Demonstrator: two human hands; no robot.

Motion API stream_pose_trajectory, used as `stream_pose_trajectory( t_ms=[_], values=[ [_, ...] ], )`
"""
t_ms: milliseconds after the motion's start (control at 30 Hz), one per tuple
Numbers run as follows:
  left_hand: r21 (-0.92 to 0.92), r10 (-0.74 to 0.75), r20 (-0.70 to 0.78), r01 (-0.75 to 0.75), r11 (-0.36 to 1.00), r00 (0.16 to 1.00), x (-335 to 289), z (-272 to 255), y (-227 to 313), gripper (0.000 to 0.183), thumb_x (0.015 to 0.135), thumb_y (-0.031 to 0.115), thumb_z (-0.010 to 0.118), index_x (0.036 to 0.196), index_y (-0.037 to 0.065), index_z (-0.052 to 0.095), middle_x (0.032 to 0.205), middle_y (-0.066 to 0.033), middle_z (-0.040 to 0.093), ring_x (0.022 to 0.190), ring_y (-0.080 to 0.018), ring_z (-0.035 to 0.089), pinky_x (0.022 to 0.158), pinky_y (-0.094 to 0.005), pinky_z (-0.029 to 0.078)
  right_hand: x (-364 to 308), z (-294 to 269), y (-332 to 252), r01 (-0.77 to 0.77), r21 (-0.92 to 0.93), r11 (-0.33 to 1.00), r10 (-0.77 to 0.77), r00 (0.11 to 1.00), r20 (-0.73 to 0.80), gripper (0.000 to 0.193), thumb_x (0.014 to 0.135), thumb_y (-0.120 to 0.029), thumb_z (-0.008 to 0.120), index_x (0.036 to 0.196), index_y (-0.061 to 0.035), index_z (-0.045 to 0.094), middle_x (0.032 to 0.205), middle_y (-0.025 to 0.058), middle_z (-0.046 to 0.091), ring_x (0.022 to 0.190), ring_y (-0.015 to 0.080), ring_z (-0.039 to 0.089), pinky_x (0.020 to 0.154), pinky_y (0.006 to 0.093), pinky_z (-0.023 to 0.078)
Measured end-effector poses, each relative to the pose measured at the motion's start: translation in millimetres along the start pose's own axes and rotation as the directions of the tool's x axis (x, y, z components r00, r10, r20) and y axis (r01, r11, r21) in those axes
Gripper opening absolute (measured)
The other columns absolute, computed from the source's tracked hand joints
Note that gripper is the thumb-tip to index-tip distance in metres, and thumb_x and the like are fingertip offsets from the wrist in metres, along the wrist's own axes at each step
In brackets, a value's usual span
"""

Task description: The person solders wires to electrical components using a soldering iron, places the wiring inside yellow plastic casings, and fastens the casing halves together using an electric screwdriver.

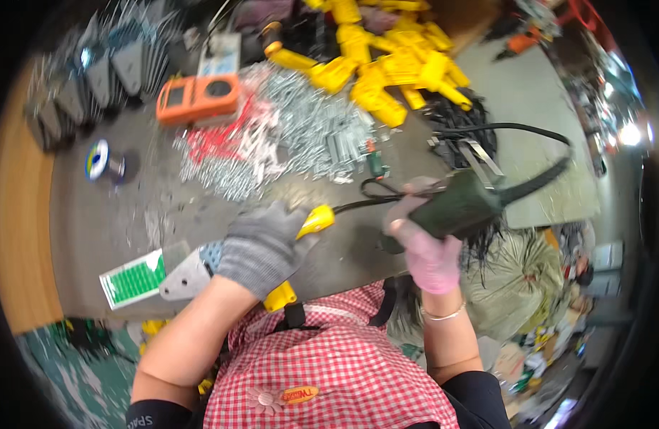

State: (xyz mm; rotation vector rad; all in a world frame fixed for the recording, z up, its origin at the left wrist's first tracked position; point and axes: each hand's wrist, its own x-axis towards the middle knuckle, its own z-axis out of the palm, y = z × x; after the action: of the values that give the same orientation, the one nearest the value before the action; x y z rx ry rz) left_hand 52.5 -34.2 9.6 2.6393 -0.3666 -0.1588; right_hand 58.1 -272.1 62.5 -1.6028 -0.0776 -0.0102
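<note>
My left hand (266, 247), in a grey knitted glove, is closed round a yellow plastic handle-shaped piece (316, 222). More yellow plastic (280, 295) shows below the same hand; whether it is the same piece is hidden. A thin black cable (362, 204) runs from the upper yellow end toward my right hand. My right hand (431, 254), in a pink glove, grips a dark green, roughly cylindrical case (460, 204), held tilted above the table's right side. A thick black cord (537, 187) loops out from the case's right end. Beside my left wrist lies a flat grey metal plate (188, 277).
Beyond my hands lie piles of silver metal pieces (308, 107), red and white pieces (236, 136) and yellow plastic parts (394, 68). An orange meter (198, 99), a wire spool (104, 163) and a green-and-white card (134, 279) are on the left. A bulging sack (515, 282) stands right.
</note>
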Motion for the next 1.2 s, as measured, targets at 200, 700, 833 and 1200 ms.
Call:
stream_pose_trajectory(
  t_ms=[200,700,833,1200],
  values=[
    [-0.075,0.072,-0.093,-0.079,0.994,0.993,-1.2,8.6,0.2,0.043,0.089,0.044,0.070,0.121,0.016,0.067,0.093,-0.0157,0.064,0.084,-0.0375,0.065,0.072,-0.0484,0.051,10.7,12.2,12.0,0.054,-0.511,0.858,-0.087,0.995,-0.040,0.050,0.076,-0.032,0.087,0.107,0.0017,0.069,0.100,0.0138,0.072,0.086,0.0229,0.068,0.080,0.0373,0.054],
    [0.016,0.041,0.121,-0.043,0.999,0.992,-16.8,13.6,-7.5,0.068,0.085,0.053,0.073,0.138,0.013,0.061,0.122,-0.0244,0.064,0.111,-0.0415,0.062,0.097,-0.0482,0.051,18.5,-90.8,-119.8,0.353,-0.085,0.932,-0.363,0.910,-0.200,0.031,0.081,-0.014,0.082,0.102,-0.0023,0.063,0.082,0.0018,0.065,0.073,0.0097,0.061,0.064,0.0295,0.051],
    [0.043,0.047,0.153,-0.055,0.998,0.987,-7.9,13.3,-4.8,0.068,0.085,0.053,0.073,0.138,0.013,0.061,0.122,-0.0245,0.064,0.111,-0.0413,0.062,0.097,-0.0479,0.050,20.9,-135.5,-208.1,0.612,-0.118,0.782,-0.604,0.696,-0.388,0.024,0.085,-0.017,0.076,0.095,0.0010,0.063,0.077,0.0078,0.067,0.062,0.0161,0.064,0.062,0.0315,0.053],
    [-0.054,-0.006,0.101,0.011,0.998,0.995,-17.4,8.5,-6.9,0.069,0.085,0.054,0.073,0.138,0.013,0.060,0.124,-0.0247,0.064,0.113,-0.0406,0.062,0.099,-0.0470,0.050,-18.2,-146.8,-286.8,0.889,-0.014,0.459,-0.800,0.406,-0.441,0.029,0.087,-0.015,0.062,0.111,0.0000,0.055,0.073,0.0069,0.056,0.066,0.0208,0.057,0.074,0.0403,0.051]
  ],
)
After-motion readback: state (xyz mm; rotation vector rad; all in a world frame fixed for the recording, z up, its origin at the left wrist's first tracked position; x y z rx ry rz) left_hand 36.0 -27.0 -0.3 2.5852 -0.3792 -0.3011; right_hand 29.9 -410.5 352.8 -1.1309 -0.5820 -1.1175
